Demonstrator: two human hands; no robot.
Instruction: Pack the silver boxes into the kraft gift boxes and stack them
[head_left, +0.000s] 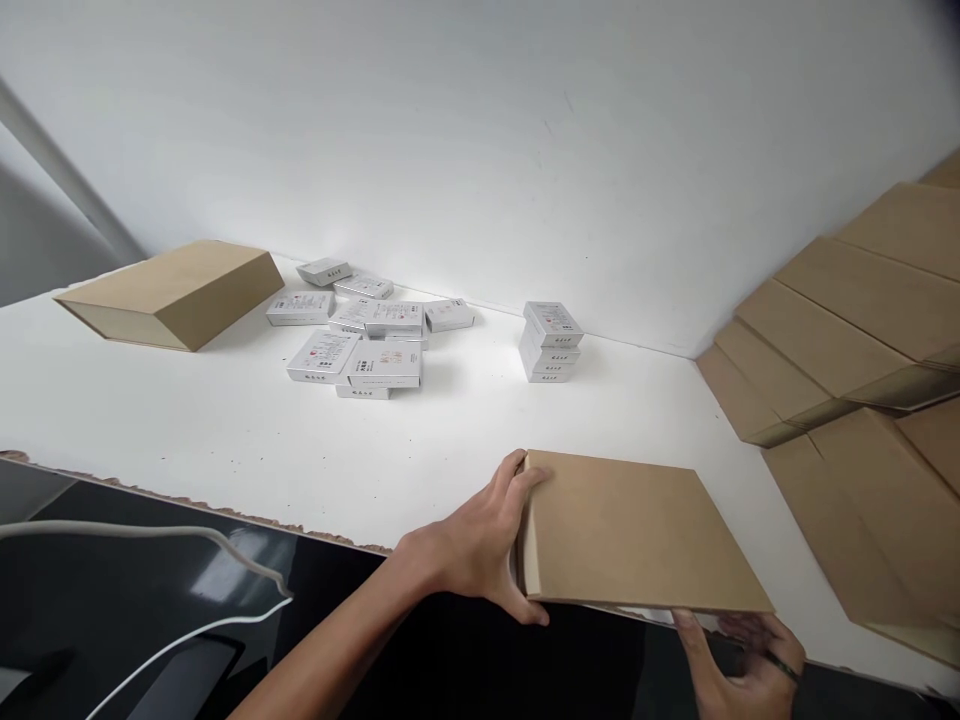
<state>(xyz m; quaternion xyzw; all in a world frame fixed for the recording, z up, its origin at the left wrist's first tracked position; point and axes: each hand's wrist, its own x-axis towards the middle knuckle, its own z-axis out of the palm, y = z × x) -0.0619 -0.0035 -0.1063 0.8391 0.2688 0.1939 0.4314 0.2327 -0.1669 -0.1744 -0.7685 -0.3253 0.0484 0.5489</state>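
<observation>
Head view: far left, lone brown box (pixel 169 285) on the worktop (pixel 225 425). Left of centre, loose white cartons (pixel 386 363) overlap; a knock could slide top ones off. Left hand (pixel 487 530) spread wide, gripping the left end of the held box (pixel 637 530), lower right of frame, right at the worktop's front edge; a slack grip could tip it over. Carton stack (pixel 551 342) beyond it is uneven, could topple if bumped. Right hand (pixel 750 665) at near right corner, fingers partly hidden, can't tell how firm; might slip. Far right, piled boxes (pixel 862 290) could shift if brushed.
</observation>
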